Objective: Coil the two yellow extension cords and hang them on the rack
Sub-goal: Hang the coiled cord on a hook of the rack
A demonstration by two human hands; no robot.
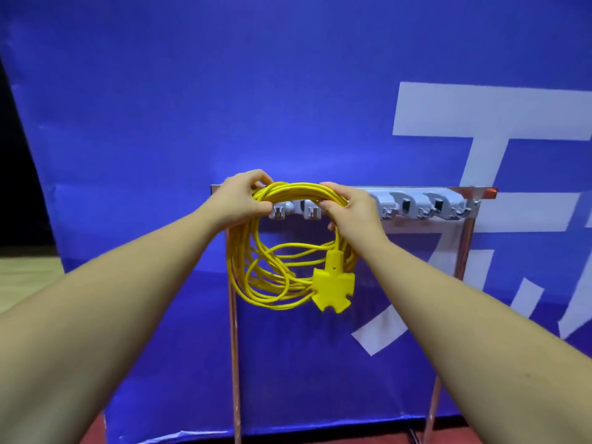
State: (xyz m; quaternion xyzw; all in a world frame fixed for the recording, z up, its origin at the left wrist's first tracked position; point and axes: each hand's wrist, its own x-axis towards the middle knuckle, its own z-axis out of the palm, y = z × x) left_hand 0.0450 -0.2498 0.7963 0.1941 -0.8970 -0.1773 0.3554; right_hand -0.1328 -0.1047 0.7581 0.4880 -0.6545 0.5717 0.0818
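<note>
Bright yellow extension cord (272,251), loosely coiled, multi-outlet socket head (333,288) dangling.

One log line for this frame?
stage: coil at rack | left hand: grips coiled yellow extension cord | right hand: grips it too | silver metal rack: grey hooks behind coil

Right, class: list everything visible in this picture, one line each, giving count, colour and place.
extension cord: one, yellow, coiled, held at the rack's left end
socket block: one, yellow, hanging at the coil's lower right
rack: one, silver metal, centre-right
holders: several, grey, along the rack's top rail
banner: one, blue with white characters, background
floor: pale wood far left, reddish along the bottom
left hand: one, grips the coil's top left
right hand: one, grips the coil's top right
</note>
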